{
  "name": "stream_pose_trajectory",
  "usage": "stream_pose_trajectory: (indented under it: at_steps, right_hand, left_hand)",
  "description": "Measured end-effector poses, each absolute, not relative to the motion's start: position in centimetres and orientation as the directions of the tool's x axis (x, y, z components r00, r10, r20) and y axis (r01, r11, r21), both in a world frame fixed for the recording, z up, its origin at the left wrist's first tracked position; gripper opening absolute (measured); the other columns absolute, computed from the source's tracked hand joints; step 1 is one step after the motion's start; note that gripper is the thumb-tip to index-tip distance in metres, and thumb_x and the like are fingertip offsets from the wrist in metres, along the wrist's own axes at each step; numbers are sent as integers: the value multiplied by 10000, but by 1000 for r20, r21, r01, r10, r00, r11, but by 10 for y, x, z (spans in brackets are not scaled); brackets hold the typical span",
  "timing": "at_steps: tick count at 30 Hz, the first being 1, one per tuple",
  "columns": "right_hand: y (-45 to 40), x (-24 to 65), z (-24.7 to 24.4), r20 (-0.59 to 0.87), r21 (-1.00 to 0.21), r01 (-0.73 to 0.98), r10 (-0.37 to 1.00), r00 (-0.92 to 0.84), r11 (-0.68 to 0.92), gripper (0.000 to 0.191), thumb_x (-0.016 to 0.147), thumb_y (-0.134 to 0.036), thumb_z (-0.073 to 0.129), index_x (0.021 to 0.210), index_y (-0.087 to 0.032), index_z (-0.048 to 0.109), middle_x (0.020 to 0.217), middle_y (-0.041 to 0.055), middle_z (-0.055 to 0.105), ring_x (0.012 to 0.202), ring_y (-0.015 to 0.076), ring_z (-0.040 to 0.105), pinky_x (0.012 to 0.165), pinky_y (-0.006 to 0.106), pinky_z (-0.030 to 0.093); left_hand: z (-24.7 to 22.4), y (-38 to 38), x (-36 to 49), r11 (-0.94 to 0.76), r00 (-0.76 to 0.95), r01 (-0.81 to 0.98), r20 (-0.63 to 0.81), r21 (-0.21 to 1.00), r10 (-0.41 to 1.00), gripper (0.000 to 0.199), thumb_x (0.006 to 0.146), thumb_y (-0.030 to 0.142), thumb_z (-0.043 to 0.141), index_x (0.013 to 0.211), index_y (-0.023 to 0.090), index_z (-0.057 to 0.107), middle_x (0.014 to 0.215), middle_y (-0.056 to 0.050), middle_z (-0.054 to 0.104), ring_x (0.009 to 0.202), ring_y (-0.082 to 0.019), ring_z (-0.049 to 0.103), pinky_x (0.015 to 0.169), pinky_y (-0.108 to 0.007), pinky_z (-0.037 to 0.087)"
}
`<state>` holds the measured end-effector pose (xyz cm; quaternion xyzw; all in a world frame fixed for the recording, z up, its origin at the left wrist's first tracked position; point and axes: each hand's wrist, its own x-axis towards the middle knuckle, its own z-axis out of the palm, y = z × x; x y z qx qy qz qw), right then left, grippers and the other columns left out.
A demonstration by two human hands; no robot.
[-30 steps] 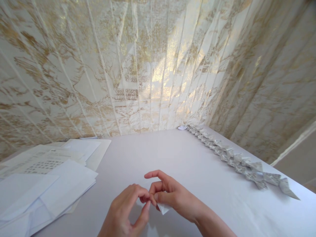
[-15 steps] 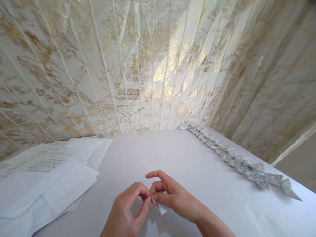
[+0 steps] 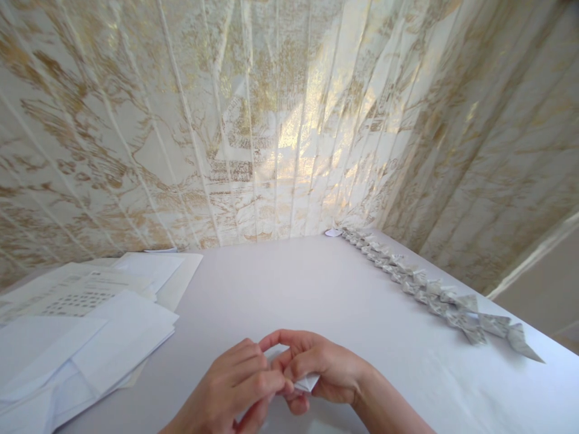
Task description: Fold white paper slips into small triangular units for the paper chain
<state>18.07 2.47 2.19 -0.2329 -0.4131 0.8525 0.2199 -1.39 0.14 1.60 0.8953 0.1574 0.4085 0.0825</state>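
A small folded piece of white paper [image 3: 307, 383] is pinched in my right hand [image 3: 323, 366], between the thumb and the curled fingers. Part of it shows below the thumb; the rest is hidden by the fingers. From the left, my left hand [image 3: 242, 383] reaches across with its fingers bent, and its fingertips press at the paper's near left edge. Both hands meet just above the white table [image 3: 271, 289] at the front middle of the view.
Overlapping white and printed paper sheets [image 3: 122, 325] lie at the left. Along the right table edge runs a long row of folded grey paper pieces [image 3: 434, 295], with a small white paper [image 3: 333, 232] at its far end. A patterned curtain [image 3: 253, 120] hangs behind.
My left hand has moved from a thumb-and-finger pinch beside the paper to lying across its near side. The right hand has turned slightly, its forefinger now lower.
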Motion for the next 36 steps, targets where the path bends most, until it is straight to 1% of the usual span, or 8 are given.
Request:
stream_pose_trajectory:
  at_steps: [3, 6, 12, 19, 22, 26, 31, 36]
  right_hand:
    - [25, 181, 17, -231, -785, -170, 535, -813, -596, 482, 559, -75, 586, 1034, -152, 612, 573, -52, 648, 401, 84, 470, 435, 197, 305]
    - [26, 181, 12, -237, -769, -168, 520, -821, -617, 477, 555, -61, 577, 1025, -135, 609, 573, -41, 652, 395, 80, 466, 423, 202, 261]
    - [29, 182, 4, -210, -745, -171, 470, -857, -645, 506, 547, -34, 593, 1042, -137, 596, 593, -22, 666, 405, 82, 462, 443, 180, 298]
    - [29, 182, 4, -209, -741, -171, 465, -860, -649, 510, 541, -34, 591, 1041, -133, 592, 579, -18, 659, 389, 87, 468, 390, 153, 321]
    - [29, 181, 4, -209, -741, -173, 468, -859, -649, 506, 543, -36, 593, 1040, -130, 595, 569, -20, 655, 384, 85, 479, 375, 141, 315]
    - [30, 182, 3, -206, -744, -179, 476, -855, -643, 512, 539, -32, 588, 1043, -122, 592, 571, -22, 652, 377, 92, 487, 362, 150, 336]
    - [29, 184, 4, -214, -758, -174, 491, -844, -629, 496, 545, -48, 583, 1034, -134, 585, 583, -26, 649, 374, 89, 468, 373, 166, 359]
    - [29, 183, 4, -236, -765, -161, 505, -830, -623, 514, 529, -59, 578, 1036, -142, 593, 581, -31, 651, 386, 94, 487, 376, 160, 345]
  left_hand:
    - [19, 3, -15, -961, 667, 214, 693, 173, 273, 299, 844, 64, 435, 1089, 179, 561, 691, -25, 646, 632, -161, 558, 636, -295, 485]
    - [22, 1, -16, -963, 709, 234, 655, 134, 263, 295, 875, 99, 422, 1126, 192, 546, 666, -12, 639, 619, -158, 573, 648, -293, 493]
    - [22, 0, -14, -963, 731, 202, 627, 179, 269, 241, 918, 152, 418, 1116, 221, 538, 671, 6, 647, 598, -148, 556, 639, -278, 477]
    - [23, -2, -13, -957, 725, 173, 628, 234, 284, 275, 899, 115, 416, 1116, 210, 555, 668, 3, 642, 595, -143, 545, 628, -278, 468]
    - [25, -2, -12, -941, 733, 217, 594, 259, 332, 297, 877, 79, 438, 1118, 211, 549, 684, -2, 656, 622, -151, 569, 646, -292, 476]
    - [17, 1, -12, -954, 701, 185, 649, 235, 295, 321, 870, 92, 431, 1129, 232, 556, 657, 4, 646, 585, -151, 555, 602, -289, 474]
    - [9, 2, -12, -952, 649, 201, 696, 233, 307, 242, 889, 101, 451, 1071, 214, 564, 678, -9, 657, 596, -148, 561, 597, -279, 476]
    - [11, 1, -12, -955, 656, 169, 695, 243, 293, 278, 895, 89, 412, 1103, 205, 555, 691, -8, 677, 580, -146, 557, 600, -282, 477]
